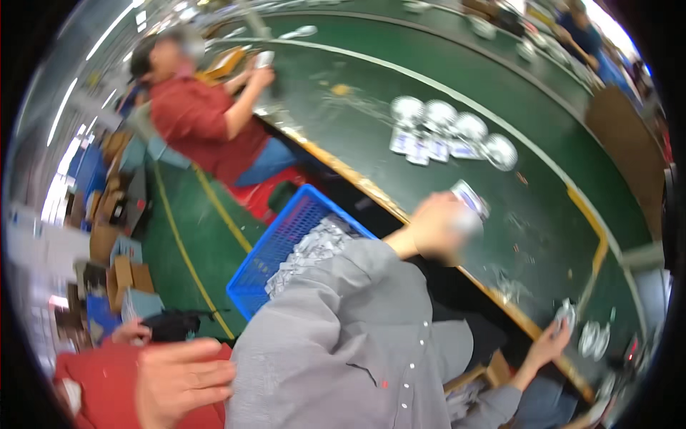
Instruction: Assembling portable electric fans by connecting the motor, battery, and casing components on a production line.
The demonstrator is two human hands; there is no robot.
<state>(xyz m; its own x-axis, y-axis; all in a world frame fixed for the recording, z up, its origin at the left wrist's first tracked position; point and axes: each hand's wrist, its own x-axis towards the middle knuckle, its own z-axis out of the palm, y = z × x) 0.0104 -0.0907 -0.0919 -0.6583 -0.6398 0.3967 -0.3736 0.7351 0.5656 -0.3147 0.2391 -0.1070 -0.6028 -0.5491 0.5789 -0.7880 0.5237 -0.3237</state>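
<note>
My left hand, smeared by motion, reaches over the near edge of the dark green table. Its fingers are closed around a small white piece with dark markings; a blurred grey part beside the fingers cannot be made out. On the right, my right hand is closed around a small white fan with a round head, held above the table edge. Farther out on the table lies a cluster of small handheld fans with round caged heads and white lower parts. More round white pieces lie near my right hand.
Beside my left arm stands a blue plastic basket full of silvery pieces. A cardboard box sits near my right forearm. One co-worker in red works at the table's far left; another person in red is close at the lower left.
</note>
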